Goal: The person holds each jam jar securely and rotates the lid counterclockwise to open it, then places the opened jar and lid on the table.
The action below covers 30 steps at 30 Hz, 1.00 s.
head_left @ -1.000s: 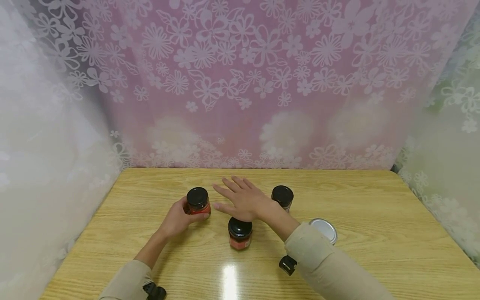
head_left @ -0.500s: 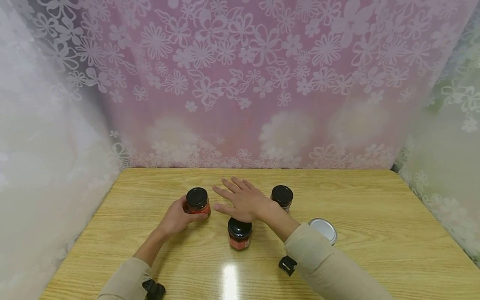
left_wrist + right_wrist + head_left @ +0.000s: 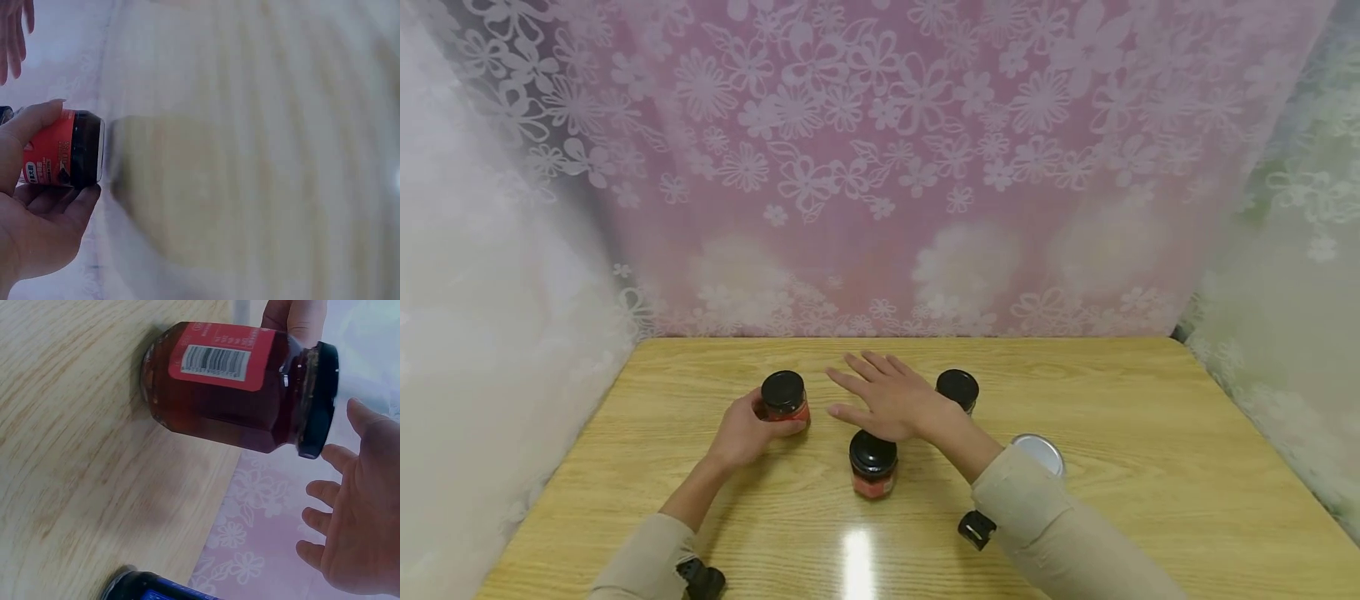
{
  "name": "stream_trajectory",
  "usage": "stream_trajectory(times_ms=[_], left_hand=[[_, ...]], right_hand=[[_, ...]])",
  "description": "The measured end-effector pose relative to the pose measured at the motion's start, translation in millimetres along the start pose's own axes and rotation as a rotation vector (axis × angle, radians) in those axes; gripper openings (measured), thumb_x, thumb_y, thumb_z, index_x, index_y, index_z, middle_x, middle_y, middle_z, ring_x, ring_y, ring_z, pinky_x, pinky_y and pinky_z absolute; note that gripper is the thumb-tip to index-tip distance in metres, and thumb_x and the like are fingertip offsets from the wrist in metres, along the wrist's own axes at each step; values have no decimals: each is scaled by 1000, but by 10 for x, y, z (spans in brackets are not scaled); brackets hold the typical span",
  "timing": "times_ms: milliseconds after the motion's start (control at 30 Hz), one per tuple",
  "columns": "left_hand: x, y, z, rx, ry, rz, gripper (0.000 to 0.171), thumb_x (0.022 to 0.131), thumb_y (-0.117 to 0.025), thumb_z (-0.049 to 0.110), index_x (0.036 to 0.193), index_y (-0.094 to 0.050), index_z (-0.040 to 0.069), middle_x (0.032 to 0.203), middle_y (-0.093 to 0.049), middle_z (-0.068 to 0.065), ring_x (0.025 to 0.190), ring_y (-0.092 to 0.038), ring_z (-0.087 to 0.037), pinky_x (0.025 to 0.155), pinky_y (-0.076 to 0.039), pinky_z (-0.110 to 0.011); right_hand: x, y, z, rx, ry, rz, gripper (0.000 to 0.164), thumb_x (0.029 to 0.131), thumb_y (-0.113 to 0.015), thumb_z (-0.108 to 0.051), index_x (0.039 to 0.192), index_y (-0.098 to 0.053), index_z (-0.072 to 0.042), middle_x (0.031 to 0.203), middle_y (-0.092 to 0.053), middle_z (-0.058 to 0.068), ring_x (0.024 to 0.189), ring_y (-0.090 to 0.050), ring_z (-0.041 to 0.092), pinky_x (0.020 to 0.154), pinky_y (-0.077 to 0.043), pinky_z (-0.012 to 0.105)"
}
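Observation:
My left hand (image 3: 748, 429) grips a jar (image 3: 786, 408) with a black lid and a red label, at the left of the table. In the left wrist view, thumb and fingers wrap this jar (image 3: 50, 150) from both sides. My right hand (image 3: 887, 404) is held out flat with fingers spread, just above and behind a second black-lidded jar (image 3: 872, 471). That jar (image 3: 219, 384) shows dark red contents and a barcode label in the right wrist view. The right hand (image 3: 369, 512) holds nothing there, its fingertips near the lid.
Behind my right forearm stands a third black-lidded jar (image 3: 957, 387); in the right wrist view a dark jar with a blue label (image 3: 156, 587) shows at the lower edge. A silver round lid (image 3: 1039, 454) is partly covered by the right sleeve. Floral curtains surround the wooden table (image 3: 1150, 500).
The left hand and its jar have shifted slightly left. The whole head view has also shifted a little. My right hand keeps the same spread pose.

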State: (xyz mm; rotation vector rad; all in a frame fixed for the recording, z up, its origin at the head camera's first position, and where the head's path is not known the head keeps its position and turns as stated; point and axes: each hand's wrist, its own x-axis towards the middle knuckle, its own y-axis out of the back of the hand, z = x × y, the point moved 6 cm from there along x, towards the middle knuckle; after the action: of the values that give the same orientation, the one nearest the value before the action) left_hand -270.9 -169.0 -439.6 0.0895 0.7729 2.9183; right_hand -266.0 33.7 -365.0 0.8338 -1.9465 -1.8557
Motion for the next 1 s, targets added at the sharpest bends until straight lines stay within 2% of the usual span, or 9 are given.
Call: stream_trajectory(times_ms=[100, 367, 667, 1000], left_hand=[[-19, 81, 44, 4, 11, 4, 61, 74, -83, 32, 125, -58, 9, 115, -63, -8, 106, -60, -25, 89, -47, -44], [-96, 195, 273, 14, -60, -15, 63, 76, -81, 36, 127, -57, 10, 117, -63, -9, 106, -60, -26, 83, -51, -41], [-228, 209, 432, 29, -112, 12, 57, 76, -81, 38, 123, -60, 13, 114, -64, -6, 104, -61, -25, 82, -51, -41], [-361, 162, 689, 26, -147, 18, 53, 75, -82, 37, 119, -62, 16, 109, -65, -2, 100, -62, -20, 82, -50, -41]], right_hand=[[-22, 38, -20, -1, 9, 16, 66, 96, -19, -65, 154, -12, -34, 159, -8, -1, 144, -5, 22, 114, -8, 45], [-181, 153, 7, 4, -20, 58, 66, 96, -20, -66, 153, -11, -36, 159, -7, -2, 144, -1, 21, 114, -5, 45], [-422, 288, 11, -33, -18, 124, 67, 93, -15, -70, 153, -11, -39, 159, -2, -7, 144, 3, 19, 114, -3, 44], [-652, 368, 18, -5, 3, 176, 67, 95, -16, -68, 153, -11, -36, 159, -5, -3, 144, 4, 20, 114, -1, 44]])
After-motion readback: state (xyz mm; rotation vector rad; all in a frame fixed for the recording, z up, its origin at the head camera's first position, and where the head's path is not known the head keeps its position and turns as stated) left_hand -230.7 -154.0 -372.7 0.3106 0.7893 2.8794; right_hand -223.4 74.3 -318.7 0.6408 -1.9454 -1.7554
